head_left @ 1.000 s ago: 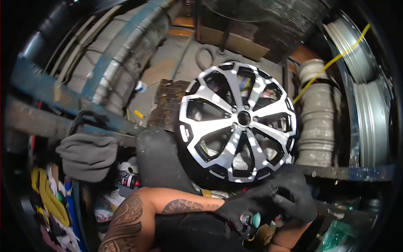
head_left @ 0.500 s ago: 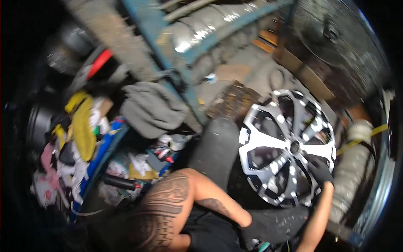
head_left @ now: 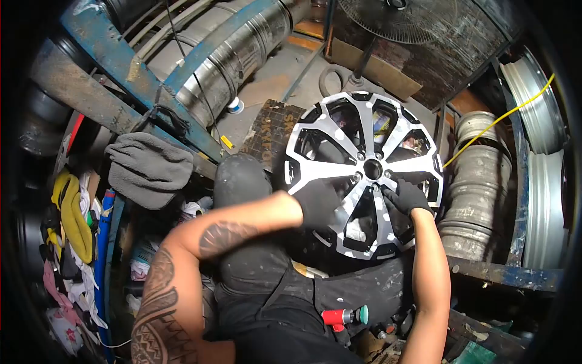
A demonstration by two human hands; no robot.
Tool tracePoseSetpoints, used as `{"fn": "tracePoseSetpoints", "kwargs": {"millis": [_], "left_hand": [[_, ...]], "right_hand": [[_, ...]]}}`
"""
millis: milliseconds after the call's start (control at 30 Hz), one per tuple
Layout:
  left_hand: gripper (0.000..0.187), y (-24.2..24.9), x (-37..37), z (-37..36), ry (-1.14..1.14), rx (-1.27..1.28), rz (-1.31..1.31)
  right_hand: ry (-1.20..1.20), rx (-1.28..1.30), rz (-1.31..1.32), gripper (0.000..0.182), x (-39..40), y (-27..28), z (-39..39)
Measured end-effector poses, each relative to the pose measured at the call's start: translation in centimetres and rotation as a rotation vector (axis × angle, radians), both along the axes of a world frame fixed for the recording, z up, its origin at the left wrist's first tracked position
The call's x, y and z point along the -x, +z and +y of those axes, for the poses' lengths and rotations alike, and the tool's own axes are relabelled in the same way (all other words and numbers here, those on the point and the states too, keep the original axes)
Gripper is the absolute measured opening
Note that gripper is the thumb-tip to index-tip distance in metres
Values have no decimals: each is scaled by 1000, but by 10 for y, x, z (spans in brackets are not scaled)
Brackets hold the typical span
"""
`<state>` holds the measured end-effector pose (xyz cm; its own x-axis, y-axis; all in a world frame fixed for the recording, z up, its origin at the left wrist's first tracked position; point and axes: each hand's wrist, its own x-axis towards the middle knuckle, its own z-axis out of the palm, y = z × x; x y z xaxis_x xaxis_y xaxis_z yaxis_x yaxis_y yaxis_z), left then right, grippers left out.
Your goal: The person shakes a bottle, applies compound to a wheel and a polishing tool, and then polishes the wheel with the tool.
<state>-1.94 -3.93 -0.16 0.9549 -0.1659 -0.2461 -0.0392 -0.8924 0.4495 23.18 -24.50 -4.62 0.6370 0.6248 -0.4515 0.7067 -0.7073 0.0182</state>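
Note:
A multi-spoke alloy wheel (head_left: 327, 170) with bright faces and dark recesses stands tilted before my legs. My left hand (head_left: 324, 206), in a black glove, is over its lower-left spokes; the fingers blend into the dark gaps. On the right, my right hand (head_left: 408, 196), also gloved, lies against the spokes beside the hub, fingers stretched toward the centre hole. A small red power tool (head_left: 334, 317) with a green round pad lies by my lap, touched by neither hand.
Stacked bare rims (head_left: 476, 188) stand at right, crossed by a yellow hose (head_left: 497, 124). A blue metal rack (head_left: 142, 76) rises at upper left, with a grey cloth (head_left: 150, 170) hanging on it. A pedestal fan (head_left: 388, 18) stands behind. Rags (head_left: 76, 218) hang far left.
My left hand has risen from beside my lap onto the wheel. My right hand has shifted from the wheel's lower-right edge toward the hub. The view has turned, and the red tool now shows.

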Motion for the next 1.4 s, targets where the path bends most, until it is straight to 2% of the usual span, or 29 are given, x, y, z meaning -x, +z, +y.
{"fn": "tracePoseSetpoints", "kwargs": {"millis": [33, 67, 133, 200, 233, 267, 333, 367, 467, 500, 633, 733, 767, 800, 867, 933, 1000, 1033, 1067, 1133, 1167, 1200, 1233, 1267, 1333, 1367, 1400], "left_hand": [[56, 34, -5, 34, 126, -65, 66], [62, 38, -13, 71, 145, -206, 30], [62, 29, -41, 130, 317, -4, 346], [53, 13, -31, 136, 668, 818, 651], [46, -15, -29, 136, 641, 1107, 693], [42, -2, -25, 118, 641, 1214, 653], [40, -11, -28, 96, 749, 1219, 519], [37, -16, -28, 97, 737, 1127, 555], [37, -36, -37, 109, 997, 1304, 296], [42, -37, -48, 111, 1092, 1296, 255], [52, -34, -63, 121, 937, 955, 219], [57, -44, -79, 143, 1021, 905, 63], [59, -55, -85, 145, 947, 995, -35], [60, -59, -90, 153, 922, 878, -85], [44, -62, -104, 159, 993, 888, -94], [34, -58, -107, 168, 705, 624, -237], [33, -60, -125, 172, 627, 486, -327], [34, -60, -134, 173, 593, 414, -374], [39, -29, -132, 164, 568, 303, -469], [56, 25, -105, 140, 518, 698, -451], [57, 55, -73, 123, 643, 698, -327], [50, 64, -51, 117, 534, 479, -482], [46, 62, -21, 114, 444, 483, -661], [38, 60, 10, 106, 483, 463, -721], [27, 23, 66, 95, 739, 742, -748], [26, -1, 96, 95, 887, 982, -690], [26, -39, 127, 101, 1024, 751, -742]], "right_hand": [[-2, -37, 52, 66, -8, -7, -3], [-29, -16, 139, 67, -10, 3, -1], [-69, -136, 245, 70, -16, 7, -7], [-112, -118, 234, 70, -21, -5, -8], [-139, -109, 224, 71, -25, -8, -10], [-129, -58, 204, 70, -19, -2, -4], [-43, -34, 108, 70, -9, 1, -2], [-51, 11, 74, 70, -9, -1, -3], [-9, -35, 87, 68, -10, 2, -7], [-28, -44, 80, 67, -11, 1, -8], [-98, -101, 55, 67, -8, -7, -9], [-148, -140, 86, 65, -3, -17, -10], [-132, -174, 95, 64, 3, -17, -12], [-107, -206, 104, 63, 10, -14, -13], [-117, -138, 217, 66, 19, -5, -8], [-33, 23, 236, 68, 24, -4, -2], [90, 204, 304, 74, 28, 17, 12], [89, 213, 320, 69, 26, 20, 16], [91, 228, 336, 66, 22, 20, 18], [143, -10, 336, 56, 7, 16, 14], [105, -179, 392, 48, 12, 22, 19], [56, -343, 448, 40, 14, 31, 22], [-6, -364, 471, 35, 28, 55, 32], [63, -377, 430, 36, 28, 54, 30], [189, -399, 345, 38, 29, 51, 19], [210, -404, 315, 40, 38, 56, 13], [192, -368, 343, 42, 52, 70, 12]]}}
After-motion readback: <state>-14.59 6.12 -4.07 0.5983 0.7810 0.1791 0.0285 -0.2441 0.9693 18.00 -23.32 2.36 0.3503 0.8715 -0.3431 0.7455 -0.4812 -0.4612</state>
